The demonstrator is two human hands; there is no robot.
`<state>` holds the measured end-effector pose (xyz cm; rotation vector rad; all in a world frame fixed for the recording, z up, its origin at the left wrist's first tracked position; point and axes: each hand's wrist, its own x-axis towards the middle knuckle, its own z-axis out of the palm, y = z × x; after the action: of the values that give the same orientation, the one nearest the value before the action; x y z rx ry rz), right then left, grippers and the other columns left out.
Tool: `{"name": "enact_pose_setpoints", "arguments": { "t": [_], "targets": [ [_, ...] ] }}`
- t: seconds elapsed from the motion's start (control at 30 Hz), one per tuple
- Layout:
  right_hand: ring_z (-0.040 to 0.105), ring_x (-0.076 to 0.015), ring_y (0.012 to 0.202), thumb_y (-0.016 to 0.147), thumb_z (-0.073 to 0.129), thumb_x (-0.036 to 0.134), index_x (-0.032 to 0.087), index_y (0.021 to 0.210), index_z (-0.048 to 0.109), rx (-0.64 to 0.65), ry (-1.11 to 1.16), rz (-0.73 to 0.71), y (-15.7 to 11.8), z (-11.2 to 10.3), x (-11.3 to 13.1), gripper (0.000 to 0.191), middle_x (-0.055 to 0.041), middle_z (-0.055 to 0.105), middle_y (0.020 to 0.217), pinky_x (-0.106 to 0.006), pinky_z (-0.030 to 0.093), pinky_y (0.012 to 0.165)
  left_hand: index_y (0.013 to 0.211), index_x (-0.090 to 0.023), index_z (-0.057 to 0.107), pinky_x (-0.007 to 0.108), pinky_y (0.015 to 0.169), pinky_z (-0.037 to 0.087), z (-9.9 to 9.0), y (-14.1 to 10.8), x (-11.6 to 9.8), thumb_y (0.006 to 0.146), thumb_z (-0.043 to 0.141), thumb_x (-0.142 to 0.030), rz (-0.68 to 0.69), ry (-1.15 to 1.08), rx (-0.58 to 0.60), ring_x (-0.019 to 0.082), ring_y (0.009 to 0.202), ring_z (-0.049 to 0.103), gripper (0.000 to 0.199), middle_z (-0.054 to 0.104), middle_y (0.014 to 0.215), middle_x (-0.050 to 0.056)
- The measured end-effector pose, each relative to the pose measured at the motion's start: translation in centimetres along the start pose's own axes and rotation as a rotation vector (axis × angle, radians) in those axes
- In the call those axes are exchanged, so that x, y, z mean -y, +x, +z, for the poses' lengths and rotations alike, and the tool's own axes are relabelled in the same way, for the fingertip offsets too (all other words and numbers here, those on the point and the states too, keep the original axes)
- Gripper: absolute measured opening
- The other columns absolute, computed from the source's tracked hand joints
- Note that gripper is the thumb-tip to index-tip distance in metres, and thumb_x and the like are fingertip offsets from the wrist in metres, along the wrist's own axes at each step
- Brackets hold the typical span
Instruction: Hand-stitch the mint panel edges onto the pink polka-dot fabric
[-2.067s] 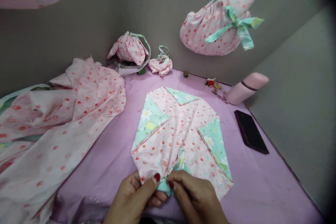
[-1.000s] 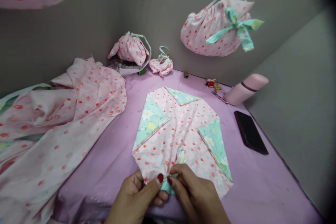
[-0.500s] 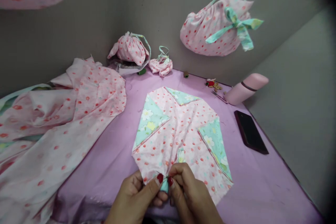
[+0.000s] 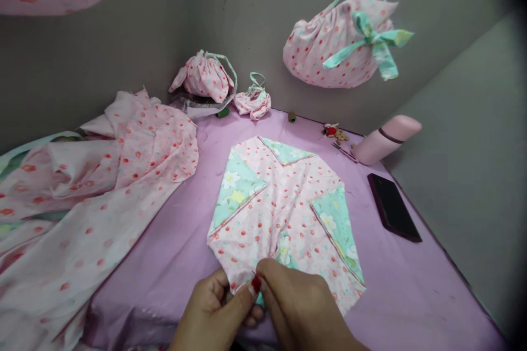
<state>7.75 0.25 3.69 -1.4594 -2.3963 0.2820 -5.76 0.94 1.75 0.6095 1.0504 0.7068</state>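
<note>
A pink dotted fabric piece (image 4: 288,203) with green floral triangles at its corners lies on the purple cloth. My left hand (image 4: 222,307) pinches its near edge between thumb and fingers, with a bit of green fabric showing there. Right beside it, my right hand (image 4: 296,299) is closed, fingertips pressed together at the left thumb. A thin dark tip, perhaps a needle, shows at those fingertips; most of what they hold is hidden.
Loose pink fabric (image 4: 102,192) covers the left side. Behind are pouches (image 4: 206,78), thread spools (image 4: 292,117) and small snips (image 4: 345,152). A pink bottle (image 4: 381,142) and phone (image 4: 393,205) lie right. A bow-tied pouch (image 4: 337,49) hangs above.
My right hand has turned over and shifted slightly, its fingers now closed across the left thumb tip. The near edge of the fabric has moved a little.
</note>
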Motion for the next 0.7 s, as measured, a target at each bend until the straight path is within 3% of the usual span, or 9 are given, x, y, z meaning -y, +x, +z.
{"name": "enact_pose_setpoints", "arguments": {
  "t": [0.1, 0.23, 0.33, 0.53, 0.7],
  "targets": [
    [0.05, -0.0131, 0.045, 0.079, 0.031, 0.01, 0.019, 0.065, 0.048, -0.075, 0.011, -0.032, 0.15, -0.01, 0.03, 0.023, -0.0025, 0.053, 0.059, -0.023, 0.03, 0.039, 0.055, -0.015, 0.058, 0.021, 0.051, 0.04, -0.08, 0.0, -0.02, 0.064, 0.069, -0.035, 0.027, 0.03, 0.032, 0.011, 0.048, 0.05, 0.025, 0.057, 0.049, -0.004],
    [0.053, -0.0105, 0.053, 0.084, 0.032, 0.013, 0.018, 0.072, 0.049, -0.094, 0.343, 0.11, 0.07, 0.3, -0.18, 0.022, -0.0017, 0.055, 0.063, -0.018, 0.037, 0.047, 0.063, -0.014, 0.061, 0.022, 0.051, 0.04, -0.02, 0.02, -0.19, 0.064, 0.068, -0.038, 0.023, 0.038, 0.018, 0.011, 0.048, 0.05, 0.026, 0.058, 0.049, -0.003],
    [0.05, -0.0095, 0.051, 0.087, 0.031, 0.016, 0.019, 0.074, 0.048, -0.103, 0.388, 0.171, -0.26, 0.5, -0.33, 0.021, -0.0002, 0.054, 0.062, -0.017, 0.036, 0.045, 0.068, -0.013, 0.062, 0.022, 0.051, 0.04, -0.02, -0.05, -0.26, 0.064, 0.069, -0.035, 0.018, 0.046, 0.024, 0.011, 0.047, 0.05, 0.023, 0.058, 0.05, -0.003],
    [0.049, -0.0122, 0.053, 0.086, 0.033, 0.014, 0.018, 0.071, 0.05, -0.185, 0.345, 0.054, -0.47, 0.56, -0.24, 0.023, -0.0018, 0.05, 0.061, -0.021, 0.037, 0.049, 0.072, -0.013, 0.061, 0.022, 0.052, 0.04, -0.04, -0.14, -0.05, 0.066, 0.067, -0.039, 0.034, 0.032, 0.059, 0.011, 0.049, 0.049, 0.027, 0.056, 0.053, -0.003],
    [0.053, -0.0105, 0.051, 0.09, 0.035, 0.021, 0.018, 0.078, 0.048, -0.149, 0.744, 0.3, -0.38, 0.31, -0.25, 0.018, 0.0007, 0.053, 0.06, -0.019, 0.041, 0.049, 0.07, -0.013, 0.063, 0.022, 0.051, 0.042, 0.19, -0.27, -0.13, 0.065, 0.067, -0.043, 0.056, 0.007, 0.034, 0.011, 0.05, 0.05, 0.03, 0.058, 0.059, -0.002]
  ]
}}
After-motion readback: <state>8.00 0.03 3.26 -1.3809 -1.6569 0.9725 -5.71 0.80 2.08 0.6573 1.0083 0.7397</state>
